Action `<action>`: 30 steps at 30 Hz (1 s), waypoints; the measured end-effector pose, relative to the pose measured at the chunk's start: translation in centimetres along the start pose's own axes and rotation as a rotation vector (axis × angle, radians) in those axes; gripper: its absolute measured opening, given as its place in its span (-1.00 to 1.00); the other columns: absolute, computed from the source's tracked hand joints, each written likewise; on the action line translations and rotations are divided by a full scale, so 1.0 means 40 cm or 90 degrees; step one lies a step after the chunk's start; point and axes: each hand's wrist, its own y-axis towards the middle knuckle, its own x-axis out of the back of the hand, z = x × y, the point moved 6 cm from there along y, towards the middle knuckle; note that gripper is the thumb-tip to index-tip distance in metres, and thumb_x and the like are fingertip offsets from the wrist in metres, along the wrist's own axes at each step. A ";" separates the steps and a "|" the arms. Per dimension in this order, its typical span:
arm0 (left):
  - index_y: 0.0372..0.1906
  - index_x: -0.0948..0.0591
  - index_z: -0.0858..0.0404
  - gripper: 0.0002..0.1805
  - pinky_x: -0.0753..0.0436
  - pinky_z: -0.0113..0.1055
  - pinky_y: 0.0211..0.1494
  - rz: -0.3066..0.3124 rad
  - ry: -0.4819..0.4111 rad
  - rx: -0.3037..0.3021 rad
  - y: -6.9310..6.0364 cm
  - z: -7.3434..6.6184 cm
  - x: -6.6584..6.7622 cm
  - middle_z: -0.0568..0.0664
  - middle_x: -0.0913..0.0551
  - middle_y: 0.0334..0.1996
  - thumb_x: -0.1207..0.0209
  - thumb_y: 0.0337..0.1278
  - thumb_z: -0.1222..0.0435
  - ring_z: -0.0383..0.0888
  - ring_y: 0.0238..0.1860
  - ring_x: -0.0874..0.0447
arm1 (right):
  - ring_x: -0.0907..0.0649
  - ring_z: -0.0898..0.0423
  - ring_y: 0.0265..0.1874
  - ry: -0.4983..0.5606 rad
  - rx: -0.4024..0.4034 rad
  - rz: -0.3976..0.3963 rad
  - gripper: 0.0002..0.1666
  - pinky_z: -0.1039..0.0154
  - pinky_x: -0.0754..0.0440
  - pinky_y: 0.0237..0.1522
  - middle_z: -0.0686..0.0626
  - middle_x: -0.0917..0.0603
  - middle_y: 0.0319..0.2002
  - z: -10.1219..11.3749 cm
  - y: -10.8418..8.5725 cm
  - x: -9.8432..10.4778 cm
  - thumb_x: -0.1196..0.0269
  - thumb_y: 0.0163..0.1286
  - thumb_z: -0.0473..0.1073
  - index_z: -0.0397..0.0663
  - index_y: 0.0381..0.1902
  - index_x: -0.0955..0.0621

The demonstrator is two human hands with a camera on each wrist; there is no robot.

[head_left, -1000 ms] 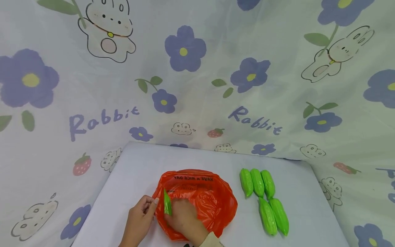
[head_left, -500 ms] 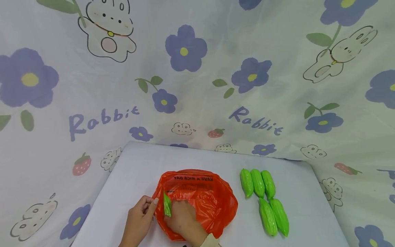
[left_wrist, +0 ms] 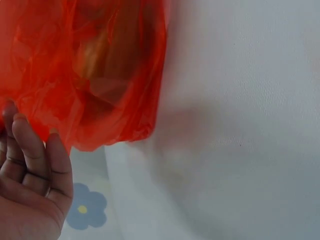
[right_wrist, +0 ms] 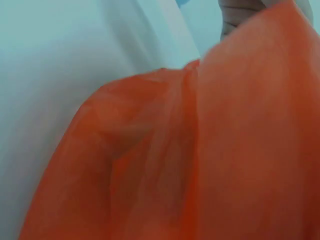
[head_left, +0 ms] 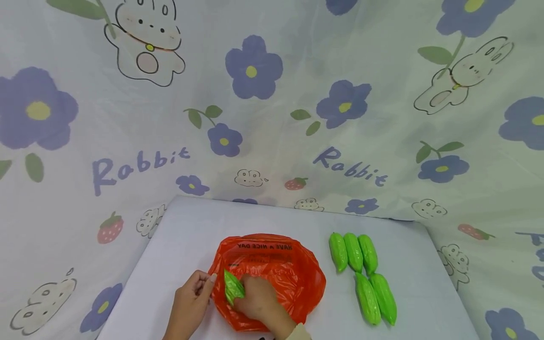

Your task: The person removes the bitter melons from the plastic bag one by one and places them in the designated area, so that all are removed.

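Observation:
A red plastic bag [head_left: 293, 283] with dark printing stands open-mouthed on the table. At its left rim my left hand [head_left: 193, 297] pinches the edge between thumb and fingers. In the left wrist view, the fingers [left_wrist: 35, 155] lie curled against the red film. Inside the bag's mouth, my right hand [head_left: 259, 300] grips a glossy light-green bitter melon [head_left: 232, 287], whose pointed tip leans up and left. Part of the melon is hidden by the hand. The right wrist view is mostly filled by the red bag [right_wrist: 240, 140].
Several more green bitter melons [head_left: 369, 300] lie to the right of the bag, in two rows that touch. The white table [head_left: 297, 218] runs back to a hanging cloth [head_left: 272, 123] printed with rabbits and flowers, which also surrounds its sides.
The bitter melon has tilted further and shows more of its side. My right hand has shifted slightly right within the bag. My left hand keeps its place at the rim.

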 end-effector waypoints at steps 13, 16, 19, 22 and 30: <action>-0.15 -0.55 0.21 -0.61 -0.59 -0.36 -0.43 0.004 -0.005 0.006 0.001 0.001 -0.003 -0.05 -0.58 -0.49 -0.14 0.56 -0.07 -0.11 -0.45 -0.58 | -0.55 0.17 -0.40 0.083 0.035 -0.016 -0.57 0.14 -0.67 -0.28 0.15 -0.59 -0.37 -0.033 -0.006 0.010 -0.55 0.21 -0.07 -0.04 -0.02 -0.65; -0.15 -0.55 0.21 -0.62 -0.61 -0.36 -0.42 0.004 -0.008 0.006 0.003 0.000 -0.004 -0.05 -0.58 -0.48 -0.14 0.56 -0.06 -0.11 -0.45 -0.59 | -0.57 0.16 -0.37 0.105 0.027 -0.016 -0.54 0.08 -0.71 -0.22 0.12 -0.61 -0.32 -0.040 -0.007 0.015 -0.53 0.25 -0.09 -0.09 0.04 -0.64; -0.14 -0.54 0.21 -0.63 -0.61 -0.37 -0.41 0.006 -0.010 0.009 0.004 0.002 -0.006 -0.04 -0.58 -0.48 -0.15 0.56 -0.04 -0.12 -0.45 -0.59 | -0.58 0.16 -0.36 0.114 0.024 -0.020 -0.53 0.05 -0.73 -0.19 0.11 -0.63 -0.30 -0.044 -0.007 0.016 -0.51 0.27 -0.10 -0.11 0.07 -0.63; -0.13 -0.55 0.21 -0.64 -0.61 -0.37 -0.41 0.009 -0.009 0.012 0.006 0.003 -0.007 -0.04 -0.58 -0.47 -0.15 0.56 -0.02 -0.12 -0.44 -0.59 | -0.58 0.16 -0.35 0.121 0.024 -0.027 -0.53 0.06 -0.73 -0.19 0.12 -0.64 -0.28 -0.047 -0.011 0.019 -0.51 0.28 -0.10 -0.10 0.08 -0.64; -0.13 -0.55 0.21 -0.65 -0.62 -0.37 -0.40 0.010 -0.002 0.011 0.006 0.001 -0.008 -0.03 -0.58 -0.47 -0.15 0.56 -0.02 -0.12 -0.44 -0.59 | -0.57 0.17 -0.35 0.130 0.032 -0.036 -0.55 0.07 -0.69 -0.23 0.15 -0.63 -0.27 -0.064 -0.037 0.041 -0.51 0.27 -0.07 -0.06 0.05 -0.64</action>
